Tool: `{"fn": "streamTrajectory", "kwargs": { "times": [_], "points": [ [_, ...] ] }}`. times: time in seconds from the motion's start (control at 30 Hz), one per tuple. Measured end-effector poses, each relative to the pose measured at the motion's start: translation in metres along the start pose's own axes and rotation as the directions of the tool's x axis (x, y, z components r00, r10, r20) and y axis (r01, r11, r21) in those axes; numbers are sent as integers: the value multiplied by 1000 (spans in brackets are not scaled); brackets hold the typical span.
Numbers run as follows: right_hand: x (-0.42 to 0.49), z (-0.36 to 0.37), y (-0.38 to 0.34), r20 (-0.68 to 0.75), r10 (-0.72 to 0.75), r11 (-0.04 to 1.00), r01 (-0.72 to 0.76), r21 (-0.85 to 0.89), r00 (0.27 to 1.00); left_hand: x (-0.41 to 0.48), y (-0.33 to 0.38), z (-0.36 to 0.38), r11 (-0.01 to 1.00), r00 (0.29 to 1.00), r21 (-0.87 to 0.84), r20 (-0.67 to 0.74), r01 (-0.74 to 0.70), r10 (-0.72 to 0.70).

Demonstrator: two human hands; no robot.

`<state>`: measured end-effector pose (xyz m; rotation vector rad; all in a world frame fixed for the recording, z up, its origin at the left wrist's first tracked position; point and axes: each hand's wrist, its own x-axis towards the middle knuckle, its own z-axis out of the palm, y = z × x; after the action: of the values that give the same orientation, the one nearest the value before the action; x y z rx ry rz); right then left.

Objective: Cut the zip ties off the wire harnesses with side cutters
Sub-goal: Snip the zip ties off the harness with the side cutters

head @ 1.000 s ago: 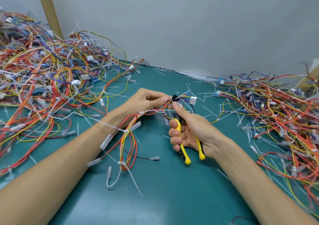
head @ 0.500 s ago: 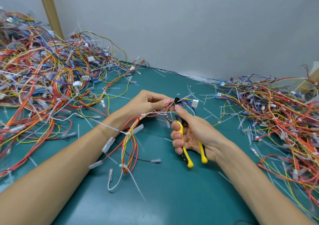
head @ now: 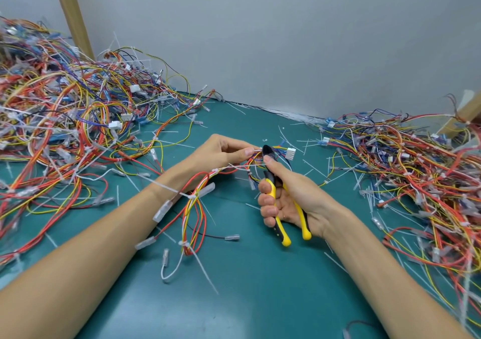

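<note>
Pinching a wire bundle [head: 208,180] just above the table [head: 260,286], the left hand [head: 221,153] steadies it while the right hand [head: 283,198] grips the cutters [head: 268,153], seemingly at a tie; next, a clean squeeze sparing the wires.

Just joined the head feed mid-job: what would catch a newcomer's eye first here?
At centre, the right hand grips black-nosed, yellow-handled side cutters, their tip at the bundle of red, yellow and blue wires that the left hand pinches. Big tangled heaps of coloured wire sit on the teal table: the left heap and the right heap. White cut zip-tie scraps litter the space between.
</note>
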<state>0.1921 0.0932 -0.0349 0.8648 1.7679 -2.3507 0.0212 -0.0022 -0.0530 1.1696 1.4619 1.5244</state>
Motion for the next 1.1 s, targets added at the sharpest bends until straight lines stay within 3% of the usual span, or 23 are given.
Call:
{"fn": "streamTrajectory", "kwargs": {
  "times": [0.17, 0.3, 0.53, 0.73, 0.93, 1.1],
  "points": [
    [3, -1, -1, 46, 21, 997, -24, 72, 999, 2, 0, 1, 1000, 1000, 25, -13, -8, 8],
    [6, -2, -9, 94, 40, 988, -53, 144, 995, 5, -1, 2, 999, 992, 30, -124, 10, -6],
    [24, 1, -17, 87, -205, 886, 147, 440, 975, 12, -3, 0, 992, 903, -124, -429, -36, -21],
    [32, -4, -15, -2, -208, 828, 177, 532, 978, 17, -6, -3, 992, 891, -128, -453, -23, -37],
    [33, -4, -12, 123, -223, 898, 155, 412, 967, 19, -8, -1, 983, 913, -181, -405, -21, -55],
    [36, -6, -13, 130, -200, 888, 124, 442, 971, 19, -8, -1, 1000, 913, -19, -407, 22, -28]
  ]
}}
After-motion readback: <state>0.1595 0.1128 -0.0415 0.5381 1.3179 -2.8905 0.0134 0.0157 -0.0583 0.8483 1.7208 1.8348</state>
